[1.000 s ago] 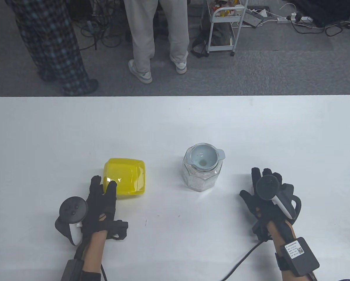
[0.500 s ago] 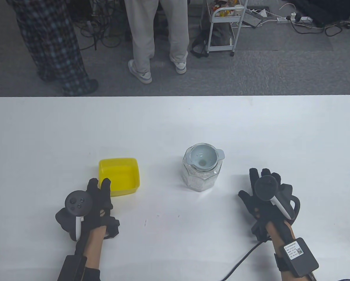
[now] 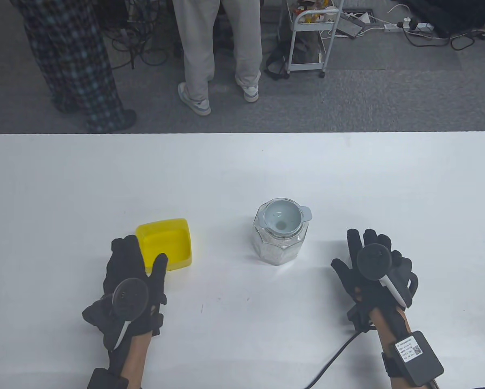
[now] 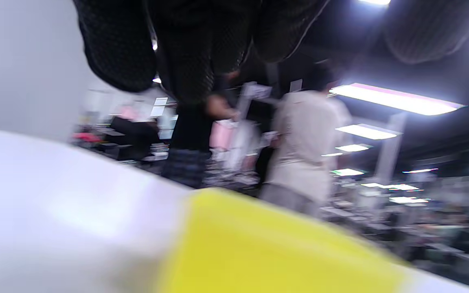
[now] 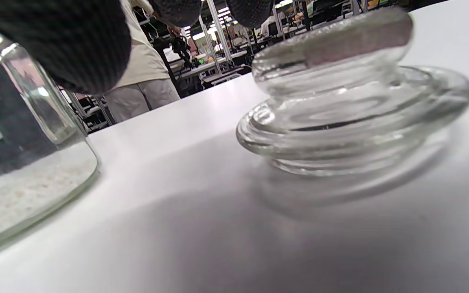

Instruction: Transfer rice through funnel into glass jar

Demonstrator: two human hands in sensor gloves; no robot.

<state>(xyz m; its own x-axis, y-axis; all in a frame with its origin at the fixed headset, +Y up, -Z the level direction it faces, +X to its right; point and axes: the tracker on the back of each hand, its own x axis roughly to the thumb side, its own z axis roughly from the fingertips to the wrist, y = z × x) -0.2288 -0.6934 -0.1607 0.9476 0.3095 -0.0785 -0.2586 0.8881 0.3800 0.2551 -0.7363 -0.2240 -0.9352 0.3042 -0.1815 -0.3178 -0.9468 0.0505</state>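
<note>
A glass jar [image 3: 281,243] holding white rice stands mid-table with a pale funnel [image 3: 284,218] seated in its mouth. The jar and its rice also show in the right wrist view [image 5: 27,179]. A yellow plastic tub [image 3: 167,241] stands upright and looks empty, left of the jar. My left hand [image 3: 139,261] lies palm down at the tub's near-left corner, fingers spread and holding nothing. The tub fills the lower left wrist view [image 4: 275,252], blurred. My right hand [image 3: 362,253] is open, right of the jar, above a glass lid [image 5: 352,101] resting on the table.
The white table [image 3: 242,170] stretches wide behind the jar and tub. Two people stand beyond its far edge, with a small white cart [image 3: 309,36] and floor cables. A black cable [image 3: 331,360] runs from my right wrist across the near table.
The yellow tub went from tipped in my left hand to standing upright on the table. My left hand let go and turned palm down beside it. The right hand barely moved.
</note>
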